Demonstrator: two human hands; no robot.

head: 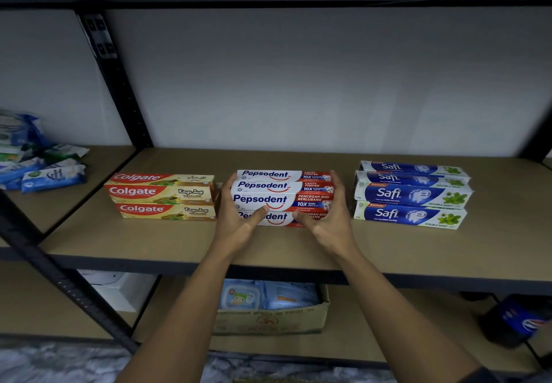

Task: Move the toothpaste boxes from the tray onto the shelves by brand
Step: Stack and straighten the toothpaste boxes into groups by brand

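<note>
A stack of white-and-red Pepsodent boxes (283, 191) stands at the middle of the brown shelf (298, 248). My left hand (239, 218) cups the stack's left end, thumb across the front of the lowest box. My right hand (331, 218) cups its right end, fingers up the side and thumb on the front. Red-and-cream Colgate boxes (162, 196) are stacked to the left. Blue-and-white Safi boxes (412, 194) are stacked to the right. The tray is out of view.
Blue and green soft packets (44, 161) lie on the neighbouring shelf at left, past a black upright post (119, 84). Below, a cardboard carton (274, 314) holds blue packs. A dark bottle (519, 320) stands at lower right.
</note>
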